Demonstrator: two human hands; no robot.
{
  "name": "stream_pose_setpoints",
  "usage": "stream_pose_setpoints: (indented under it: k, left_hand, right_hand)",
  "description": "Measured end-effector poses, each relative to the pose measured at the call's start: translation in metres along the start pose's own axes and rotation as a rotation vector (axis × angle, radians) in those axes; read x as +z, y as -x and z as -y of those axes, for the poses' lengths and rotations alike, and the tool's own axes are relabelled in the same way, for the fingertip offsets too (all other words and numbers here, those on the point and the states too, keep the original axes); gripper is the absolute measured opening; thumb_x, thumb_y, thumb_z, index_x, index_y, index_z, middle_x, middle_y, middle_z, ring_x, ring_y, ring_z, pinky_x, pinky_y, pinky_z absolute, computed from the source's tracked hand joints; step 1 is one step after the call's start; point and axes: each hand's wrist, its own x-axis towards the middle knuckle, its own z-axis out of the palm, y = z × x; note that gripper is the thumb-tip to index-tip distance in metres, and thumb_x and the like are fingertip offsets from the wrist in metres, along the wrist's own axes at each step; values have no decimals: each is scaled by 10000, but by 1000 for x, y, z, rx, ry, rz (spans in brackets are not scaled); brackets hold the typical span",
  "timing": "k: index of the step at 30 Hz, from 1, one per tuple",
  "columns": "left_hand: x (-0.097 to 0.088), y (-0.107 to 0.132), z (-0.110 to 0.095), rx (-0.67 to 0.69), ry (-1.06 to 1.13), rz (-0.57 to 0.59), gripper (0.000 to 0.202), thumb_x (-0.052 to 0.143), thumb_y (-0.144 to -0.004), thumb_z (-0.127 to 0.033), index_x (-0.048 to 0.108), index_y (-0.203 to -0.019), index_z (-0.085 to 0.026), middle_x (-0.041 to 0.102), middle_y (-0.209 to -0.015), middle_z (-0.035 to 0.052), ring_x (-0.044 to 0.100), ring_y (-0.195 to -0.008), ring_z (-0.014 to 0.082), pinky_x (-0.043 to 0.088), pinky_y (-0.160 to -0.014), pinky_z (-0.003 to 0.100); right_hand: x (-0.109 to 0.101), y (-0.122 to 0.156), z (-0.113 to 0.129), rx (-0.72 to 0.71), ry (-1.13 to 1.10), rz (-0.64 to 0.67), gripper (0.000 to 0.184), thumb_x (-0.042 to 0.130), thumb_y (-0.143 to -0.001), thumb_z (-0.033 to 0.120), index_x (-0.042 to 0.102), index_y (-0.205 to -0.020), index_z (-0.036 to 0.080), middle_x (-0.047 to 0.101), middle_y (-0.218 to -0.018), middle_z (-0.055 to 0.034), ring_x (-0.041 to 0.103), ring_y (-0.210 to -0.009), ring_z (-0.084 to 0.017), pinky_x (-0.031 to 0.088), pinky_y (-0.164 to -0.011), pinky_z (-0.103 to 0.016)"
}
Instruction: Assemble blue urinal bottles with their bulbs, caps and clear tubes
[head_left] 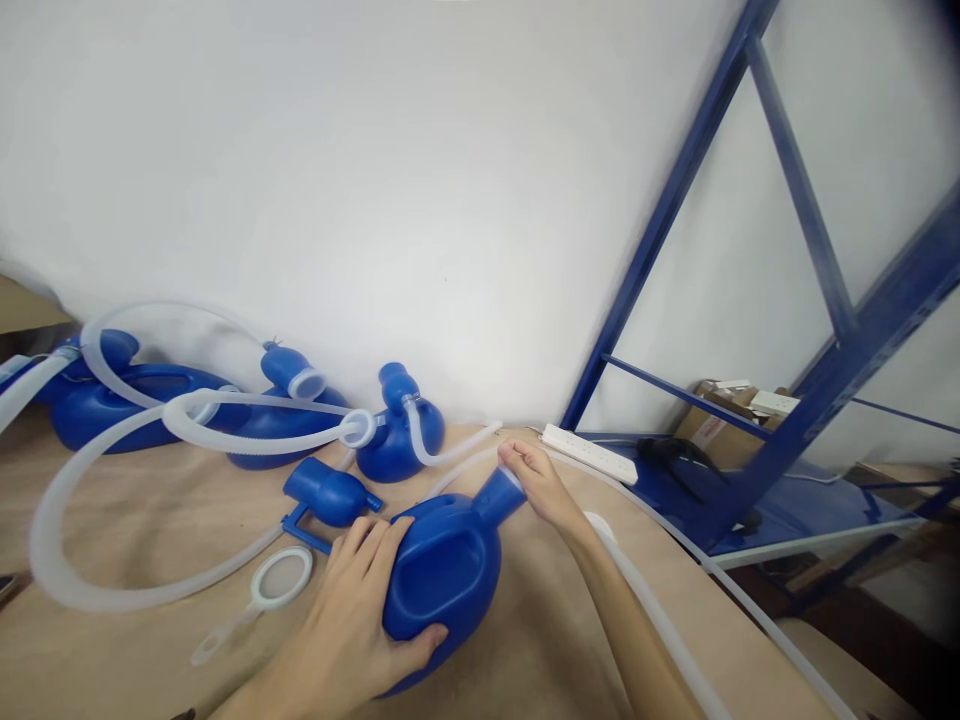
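My left hand (367, 600) is wrapped around the body of a blue plastic urine bottle (450, 570), thumb on the near side and fingers over the far side. The bottle lies tilted, its neck pointing up and right. At the mouth, my right hand (536, 482) pinches a thin white ring (512, 476), partly hidden by the fingers. Just left of the bottle lies a blue funnel-shaped spout piece (330, 495) with a small side arm. A white ring cap with a strap (281, 580) rests near my left wrist.
Several more blue bottles (142, 400) with translucent hoses (56, 530) line the wall at left. A white power strip (589, 453) lies at the back right. Another hose (660, 620) runs past my right forearm. The blue metal rack (645, 250) stands right, with a cardboard box (712, 425).
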Motion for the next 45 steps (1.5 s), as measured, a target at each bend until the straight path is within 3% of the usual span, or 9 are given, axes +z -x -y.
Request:
stream_pose_setpoints:
  k: [6,10,13,17,21,24,30,37,45]
  left_hand:
    - [-1,-5,-13,-66,-118,16,779,730,-793,-549,571,-1402,-91,704,-1244,229,638,-1127,460,566,-845,600]
    - [-6,2,-30,-107,-162,153,852,592,-918,-633,418,-1605,-159,697,-1323,230,676,-1102,476,599,-724,576]
    - [-11,5,-42,-15,22,252,775,608,-946,-525,368,-1636,-265,656,-1437,177,687,-1178,415,630,-786,475]
    - [-37,-18,-51,146,466,399,390,626,-929,-316,719,-1294,-418,780,-1225,-1,770,-992,212,622,-856,264]
    - [-72,-56,-36,-175,365,146,319,579,-947,-430,731,-1181,-276,731,-1240,82,689,-1134,289,554,-981,398]
    - [-84,-71,-16,-268,355,304,355,512,-953,-511,652,-810,-218,705,-908,65,666,-863,249,517,-775,361]
    - [-86,-64,-17,-335,289,519,442,456,-946,-528,430,-630,-220,568,-698,17,535,-737,212,333,-660,318]
    - [-91,-57,-30,-365,198,551,364,587,-874,-429,449,-613,-216,594,-655,-2,507,-640,186,260,-605,304]
    - [-107,-68,-13,-462,616,588,417,519,-881,-526,393,-614,-231,413,-590,-47,364,-586,143,280,-559,271]
  right_hand:
    - [6,0,-7,-2,38,-116,603,426,-937,767,669,-963,215,510,-712,7,515,-695,-201,450,-656,-306]
    - [16,2,-7,26,53,-114,627,469,-926,747,631,-1234,226,640,-1190,-95,586,-1166,-278,473,-1011,-388]
    - [19,10,7,156,107,56,773,729,-795,679,555,-1380,204,653,-1259,-110,610,-1193,-293,479,-1048,-434]
    - [23,26,46,243,230,392,556,682,-898,552,608,-1311,188,738,-1105,-82,691,-1004,-272,540,-941,-422]
    - [36,40,82,63,203,628,379,647,-944,368,650,-1303,247,756,-1209,-34,692,-1104,-266,514,-1015,-384]
    - [43,51,97,-9,307,738,500,655,-944,307,587,-1438,310,728,-1341,-20,671,-1208,-286,482,-1067,-387]
    - [52,62,102,-182,441,650,518,586,-1012,280,524,-1523,343,579,-1556,-28,606,-1338,-281,400,-1153,-415]
    - [71,57,81,-300,589,499,564,833,-765,633,726,-1182,268,780,-1149,-78,699,-1060,-340,495,-917,-418]
    - [59,41,73,-432,577,609,492,853,-754,555,765,-1142,265,795,-1116,-65,727,-994,-309,497,-865,-363]
